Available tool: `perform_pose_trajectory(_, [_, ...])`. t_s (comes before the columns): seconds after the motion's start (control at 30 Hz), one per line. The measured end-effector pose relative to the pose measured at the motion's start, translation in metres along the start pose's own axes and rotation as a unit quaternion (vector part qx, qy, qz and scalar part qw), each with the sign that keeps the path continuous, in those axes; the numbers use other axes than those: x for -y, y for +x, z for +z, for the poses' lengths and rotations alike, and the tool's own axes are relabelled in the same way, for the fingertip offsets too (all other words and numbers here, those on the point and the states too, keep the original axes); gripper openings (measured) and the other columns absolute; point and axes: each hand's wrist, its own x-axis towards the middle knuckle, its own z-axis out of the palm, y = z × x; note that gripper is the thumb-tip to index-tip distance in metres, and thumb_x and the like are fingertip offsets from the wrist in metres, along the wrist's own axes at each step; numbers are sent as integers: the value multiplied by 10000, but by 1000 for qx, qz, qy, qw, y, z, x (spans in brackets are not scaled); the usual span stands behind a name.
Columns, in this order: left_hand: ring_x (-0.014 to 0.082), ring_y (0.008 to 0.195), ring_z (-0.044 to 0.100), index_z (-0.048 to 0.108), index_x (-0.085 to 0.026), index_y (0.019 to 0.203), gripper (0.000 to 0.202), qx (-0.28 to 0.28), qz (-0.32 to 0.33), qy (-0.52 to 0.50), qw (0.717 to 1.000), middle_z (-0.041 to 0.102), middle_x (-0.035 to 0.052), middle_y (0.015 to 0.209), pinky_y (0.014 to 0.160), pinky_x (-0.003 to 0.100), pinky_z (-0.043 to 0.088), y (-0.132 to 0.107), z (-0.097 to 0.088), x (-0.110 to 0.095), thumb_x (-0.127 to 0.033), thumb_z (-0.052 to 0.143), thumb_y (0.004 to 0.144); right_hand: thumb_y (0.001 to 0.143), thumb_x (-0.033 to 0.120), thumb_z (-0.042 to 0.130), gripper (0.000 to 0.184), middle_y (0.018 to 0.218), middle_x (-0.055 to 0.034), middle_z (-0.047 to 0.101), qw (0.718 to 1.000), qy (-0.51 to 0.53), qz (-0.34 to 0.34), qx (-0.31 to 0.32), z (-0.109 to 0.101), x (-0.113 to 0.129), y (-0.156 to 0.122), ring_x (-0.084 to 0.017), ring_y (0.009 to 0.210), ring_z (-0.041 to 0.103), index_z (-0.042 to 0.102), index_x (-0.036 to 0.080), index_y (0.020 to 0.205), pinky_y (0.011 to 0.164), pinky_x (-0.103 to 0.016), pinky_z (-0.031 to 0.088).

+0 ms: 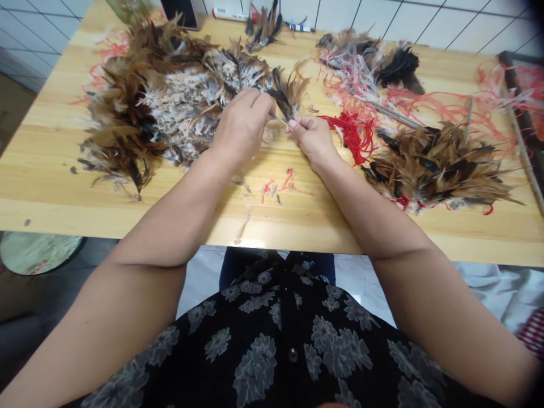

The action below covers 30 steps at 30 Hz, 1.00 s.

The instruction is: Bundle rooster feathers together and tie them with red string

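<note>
Brown and black feathers (289,93) fan upward in a small bunch, its base pinched between the thumb and fingers of my right hand (313,136). My left hand (246,122) is closed just to the left, its fingertips on a thin pale piece that runs toward the right thumb; whether this is a quill or something else I cannot tell. A bundle of red strings (353,133) lies just right of my right hand. Behind my left hand spreads a large heap of brown feathers with fluffy pale bases (182,107).
Tied feather bunches (437,161) lie at the right, beneath tangled pink strings (450,107) and a dark frame (521,107). More feathers (399,68) lie at the back right. Red thread scraps (289,180) dot the wooden table (293,229). A marker (232,14) rests by the tiled wall.
</note>
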Motion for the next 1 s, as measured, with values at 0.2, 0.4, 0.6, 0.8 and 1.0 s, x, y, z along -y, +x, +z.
perform_pose_trajectory(0.2, [512, 1166, 652, 608, -375, 783, 206, -11, 12, 7, 1000, 599, 151, 918, 1153, 689, 492, 3, 3, -1, -447, 754, 910, 1121, 393, 784, 369, 728, 34, 603, 999, 42, 9, 8, -2, 3, -2, -161, 850, 668, 666, 220, 817, 958, -352, 654])
perform_pose_trajectory(0.4, [518, 1132, 610, 610, -424, 736, 244, -31, 16, 4, 999, 536, 139, 818, 1096, 679, 513, 3, 6, -1, -527, 788, 867, 1129, 366, 771, 376, 733, 32, 627, 998, 52, 13, 22, -4, 4, -3, -154, 868, 707, 664, 195, 811, 1009, -382, 667])
perform_pose_trajectory(0.6, [485, 1178, 636, 570, -325, 814, 245, 25, 13, 29, 999, 603, 148, 966, 1229, 693, 429, 1, 0, -10, -378, 740, 982, 1132, 495, 805, 458, 725, 36, 638, 998, 58, 22, 23, -3, 8, -5, -161, 861, 727, 660, 195, 818, 973, -393, 680])
perform_pose_trajectory(0.8, [474, 1179, 561, 496, -344, 749, 392, 17, -18, 8, 1000, 558, 144, 911, 1224, 657, 419, 5, 6, -11, -414, 830, 943, 1070, 636, 860, 531, 718, 36, 635, 997, 72, 19, 21, -3, 12, -8, -162, 854, 741, 676, 201, 827, 915, -353, 672])
perform_pose_trajectory(1.0, [550, 1134, 564, 485, -404, 728, 305, 15, 10, 30, 999, 567, 183, 901, 1058, 729, 403, 2, 3, -26, -516, 687, 927, 1037, 654, 886, 554, 735, 37, 650, 996, 76, 24, 34, -6, 22, -13, -152, 901, 751, 675, 194, 811, 969, -343, 660])
